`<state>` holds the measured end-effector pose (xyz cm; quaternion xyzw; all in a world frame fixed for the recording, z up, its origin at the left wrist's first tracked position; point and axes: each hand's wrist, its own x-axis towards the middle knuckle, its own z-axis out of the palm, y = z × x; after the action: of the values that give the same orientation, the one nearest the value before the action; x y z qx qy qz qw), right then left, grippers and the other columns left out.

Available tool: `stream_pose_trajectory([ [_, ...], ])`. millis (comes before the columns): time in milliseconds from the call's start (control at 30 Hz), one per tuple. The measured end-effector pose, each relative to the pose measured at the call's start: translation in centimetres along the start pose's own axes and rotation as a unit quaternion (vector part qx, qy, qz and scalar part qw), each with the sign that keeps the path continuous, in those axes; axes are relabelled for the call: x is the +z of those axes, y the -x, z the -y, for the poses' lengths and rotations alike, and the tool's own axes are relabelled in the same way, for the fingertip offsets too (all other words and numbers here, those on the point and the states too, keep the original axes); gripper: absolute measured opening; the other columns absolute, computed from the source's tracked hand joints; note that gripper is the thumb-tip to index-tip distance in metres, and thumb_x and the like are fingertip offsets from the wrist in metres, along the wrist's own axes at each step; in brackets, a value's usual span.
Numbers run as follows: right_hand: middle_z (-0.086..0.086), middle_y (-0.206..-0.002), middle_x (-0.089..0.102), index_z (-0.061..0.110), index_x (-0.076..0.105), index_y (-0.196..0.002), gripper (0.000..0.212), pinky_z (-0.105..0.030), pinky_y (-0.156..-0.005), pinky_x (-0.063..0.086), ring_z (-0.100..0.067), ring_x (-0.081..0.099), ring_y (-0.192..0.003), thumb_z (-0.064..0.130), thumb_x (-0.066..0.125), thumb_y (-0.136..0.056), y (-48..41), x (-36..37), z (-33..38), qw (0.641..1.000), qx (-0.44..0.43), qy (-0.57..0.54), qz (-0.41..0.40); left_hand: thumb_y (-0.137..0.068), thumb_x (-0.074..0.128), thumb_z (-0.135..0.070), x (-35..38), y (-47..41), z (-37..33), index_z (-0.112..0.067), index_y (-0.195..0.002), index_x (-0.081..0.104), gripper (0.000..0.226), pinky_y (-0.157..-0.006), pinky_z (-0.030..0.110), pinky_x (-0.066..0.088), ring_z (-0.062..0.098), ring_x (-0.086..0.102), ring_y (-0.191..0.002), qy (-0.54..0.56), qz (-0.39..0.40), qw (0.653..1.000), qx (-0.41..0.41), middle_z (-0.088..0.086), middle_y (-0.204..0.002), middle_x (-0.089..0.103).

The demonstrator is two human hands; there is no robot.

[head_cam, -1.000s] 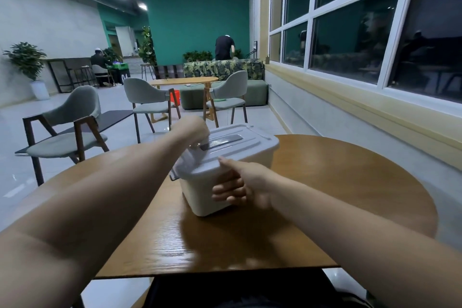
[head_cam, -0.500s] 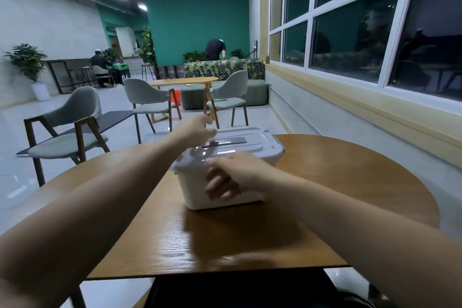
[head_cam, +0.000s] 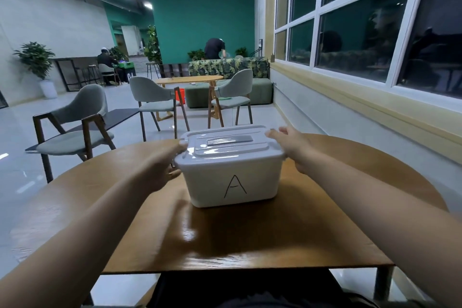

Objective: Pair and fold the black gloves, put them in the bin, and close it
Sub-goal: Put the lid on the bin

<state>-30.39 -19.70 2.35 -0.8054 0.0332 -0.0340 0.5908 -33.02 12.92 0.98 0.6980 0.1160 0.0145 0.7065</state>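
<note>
The white plastic bin (head_cam: 260, 180) stands on the round wooden table (head_cam: 250, 240), its side marked "A" facing me. Its grey-handled lid (head_cam: 225, 151) lies flat on top. My left hand (head_cam: 162, 170) grips the bin's left end, thumb on the lid's edge and fingers curled under the rim. My right hand (head_cam: 290, 145) rests on the lid's right edge with fingers stretched out. No black gloves are in sight; the bin's inside is hidden.
Grey chairs (head_cam: 75, 132) stand beyond the table's far left edge. A wall with windows (head_cam: 362, 32) runs along the right. Further back are another table (head_cam: 190, 80), a sofa and two people.
The bin has been turned so its "A" side faces me, and the lid now sits level. My hands moved from its top and front to its two ends.
</note>
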Motion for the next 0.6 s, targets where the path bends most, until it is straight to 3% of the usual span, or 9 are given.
stream_pose_trajectory([
  [100,-0.003,-0.125,0.073,0.019,0.066,-0.132,0.05,-0.04,-0.101,0.057,-0.023,0.07,-0.112,0.047,0.073,-0.09,-0.8,0.4,-0.6,0.991,0.065,-0.111,0.039,-0.098,0.072,-0.022,0.9,0.7,0.1,-0.012,-0.12,0.066,0.024,-0.102,0.044,0.058,0.03,0.07,-0.114,0.028,0.014,1.0,0.003,0.017,-0.123,0.074],
  [167,-0.004,-0.109,0.076,0.015,0.071,-0.116,0.028,-0.03,-0.08,0.058,-0.02,0.071,-0.097,0.033,0.072,-0.095,-0.4,0.3,-0.3,0.987,0.077,-0.133,0.036,-0.1,0.068,-0.016,1.2,0.7,-0.2,-0.01,-0.114,0.065,0.015,-0.109,0.048,0.053,0.031,0.069,-0.114,0.039,0.01,0.999,-0.007,0.02,-0.124,0.072],
  [233,-0.005,-0.1,0.073,0.01,0.068,-0.103,0.014,-0.025,-0.064,0.05,-0.017,0.066,-0.083,0.021,0.073,-0.096,-0.3,0.3,-0.1,0.987,0.084,-0.136,0.021,-0.101,0.066,-0.011,1.4,0.5,-0.5,-0.008,-0.111,0.064,0.011,-0.109,0.046,0.054,0.032,0.069,-0.117,0.036,0.008,0.999,-0.013,0.021,-0.127,0.07],
  [333,-0.01,-0.097,0.066,0.008,0.064,-0.102,0.014,-0.031,-0.058,0.041,-0.021,0.058,-0.077,0.014,0.074,-0.093,-0.6,0.2,0.5,0.996,0.051,-0.067,-0.004,-0.101,0.064,-0.009,1.4,-0.8,-0.9,-0.007,-0.107,0.062,0.007,-0.093,0.036,0.053,0.029,0.065,-0.108,-0.019,-0.008,1.0,-0.009,0.021,-0.126,0.067],
  [433,-0.006,-0.085,0.048,0.013,0.051,-0.089,0.012,-0.031,-0.056,0.028,-0.021,0.04,-0.069,0.01,0.057,-0.098,-0.1,0.8,1.3,0.998,0.003,0.064,-0.008,-0.099,0.064,-0.014,1.4,-2.7,-1.2,-0.006,-0.112,0.058,0.016,-0.093,0.041,0.054,0.027,0.062,-0.104,-0.138,-0.025,0.99,0.015,0.018,-0.121,0.064],
  [533,-0.004,-0.094,0.049,0.013,0.051,-0.103,0.006,-0.031,-0.058,0.033,-0.02,0.044,-0.074,0.013,0.045,-0.102,0.3,1.2,1.6,0.986,-0.019,0.162,-0.019,-0.097,0.06,-0.016,1.3,-4.1,-1.7,-0.021,-0.119,0.048,0.026,-0.1,0.052,0.053,0.025,0.059,-0.094,-0.236,-0.028,0.97,0.041,0.009,-0.112,0.06],
  [600,-0.003,-0.095,0.05,0.014,0.05,-0.1,0.008,-0.032,-0.059,0.034,-0.02,0.045,-0.077,0.016,0.043,-0.103,0.3,1.1,1.5,0.982,-0.025,0.185,-0.022,-0.097,0.058,-0.017,1.5,-4.4,-1.6,-0.019,-0.116,0.051,0.021,-0.096,0.052,0.055,0.023,0.059,-0.09,-0.258,-0.022,0.965,0.048,0.011,-0.114,0.063],
])
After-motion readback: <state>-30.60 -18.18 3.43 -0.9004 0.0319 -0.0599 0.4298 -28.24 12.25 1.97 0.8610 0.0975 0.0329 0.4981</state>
